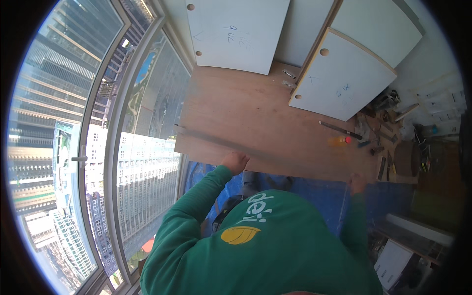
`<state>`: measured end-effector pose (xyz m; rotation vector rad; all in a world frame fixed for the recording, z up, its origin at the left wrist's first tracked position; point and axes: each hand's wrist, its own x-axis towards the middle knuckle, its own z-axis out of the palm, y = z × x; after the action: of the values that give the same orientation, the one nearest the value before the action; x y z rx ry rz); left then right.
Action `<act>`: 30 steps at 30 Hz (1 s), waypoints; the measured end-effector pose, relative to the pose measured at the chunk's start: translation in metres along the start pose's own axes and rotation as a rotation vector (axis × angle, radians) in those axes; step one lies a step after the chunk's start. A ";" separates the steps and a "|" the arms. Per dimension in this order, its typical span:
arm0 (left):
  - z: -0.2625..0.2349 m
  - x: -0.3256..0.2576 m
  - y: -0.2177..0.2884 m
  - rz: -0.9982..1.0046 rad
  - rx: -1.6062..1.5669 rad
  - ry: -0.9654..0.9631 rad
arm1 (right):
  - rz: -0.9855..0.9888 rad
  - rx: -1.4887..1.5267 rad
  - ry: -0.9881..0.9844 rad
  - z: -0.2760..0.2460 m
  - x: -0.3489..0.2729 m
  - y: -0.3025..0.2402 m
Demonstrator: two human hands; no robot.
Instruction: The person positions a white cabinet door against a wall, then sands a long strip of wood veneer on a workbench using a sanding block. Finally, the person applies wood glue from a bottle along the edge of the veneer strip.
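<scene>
A: Col of the board (pixel 236 108)?
B: Lt brown, faint wood grain.
A: And the panels (pixel 236 44)?
B: White w/ blue marks (pixel 343 90); holes (pixel 198 53) r brownish.
A: Sweater (pixel 300 250)?
B: Green all over, incl sleeves (pixel 201 196). White lettering (pixel 258 209), yellow motif (pixel 241 235) w/ thin green lines.
A: Floor sheet (pixel 322 196)?
B: Bright blue.
A: Bottle (pixel 337 141)?
B: Orange, w/ red cap (pixel 348 140).
A: Window frame (pixel 112 147)?
B: Pale grey.
A: Bldgs (pixel 44 98) outside?
B: Mostly grey + white, striped or gridded; 1 has a green band, approx.
</scene>
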<state>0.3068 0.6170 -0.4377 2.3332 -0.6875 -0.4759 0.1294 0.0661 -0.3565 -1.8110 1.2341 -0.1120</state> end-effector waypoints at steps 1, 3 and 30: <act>0.023 0.005 -0.007 -0.062 -0.027 -0.034 | 0.005 0.083 -0.037 0.013 0.003 -0.005; 0.045 0.020 0.028 0.026 -0.064 -0.091 | -0.010 0.018 -0.021 0.017 0.003 -0.007; 0.287 0.247 0.150 0.964 0.249 -0.153 | -0.367 -0.484 0.290 0.070 0.147 0.145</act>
<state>0.3099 0.2361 -0.5816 1.8683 -1.8746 -0.1162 0.1381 -0.0166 -0.5583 -2.5062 1.1769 -0.3134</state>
